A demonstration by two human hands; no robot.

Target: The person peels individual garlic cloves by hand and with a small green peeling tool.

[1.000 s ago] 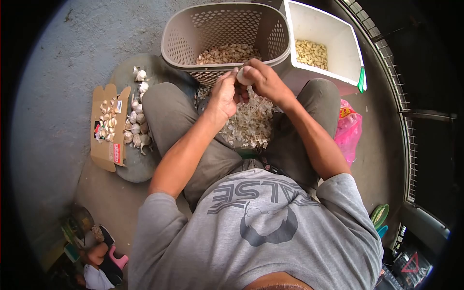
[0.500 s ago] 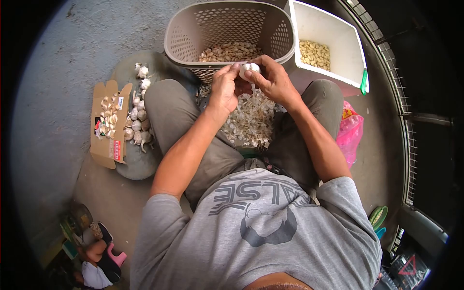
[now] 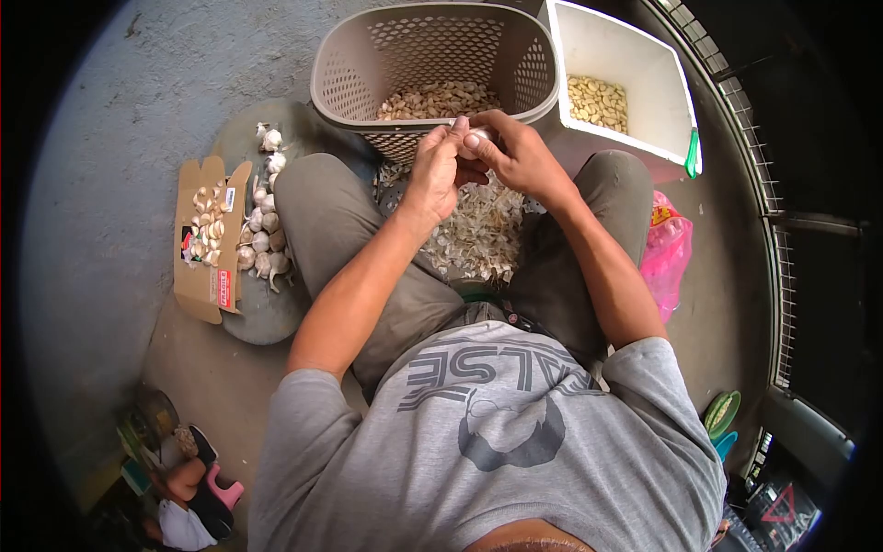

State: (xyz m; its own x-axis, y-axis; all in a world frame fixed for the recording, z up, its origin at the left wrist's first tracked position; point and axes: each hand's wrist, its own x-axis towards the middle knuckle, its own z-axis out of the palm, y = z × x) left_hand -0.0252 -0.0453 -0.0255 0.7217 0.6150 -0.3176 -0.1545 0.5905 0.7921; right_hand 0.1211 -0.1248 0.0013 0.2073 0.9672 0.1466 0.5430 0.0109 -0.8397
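Round, whitish, papery garlic bulb [image 3: 478, 137] pinched between left hand [image 3: 432, 175] and right hand [image 3: 526, 158], near front edge of brown perforated plastic basket [image 3: 386, 126]. Likely light, firm, skin brittle; best held by sides.

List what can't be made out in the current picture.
- Underside of garlic bulb: head view, hidden by left hand and right hand.
- Near edge of cloves: head view, behind basket wall.
- Contents of pink bag: head view, inside its plastic.
- Contents of green tray: head view, too small.
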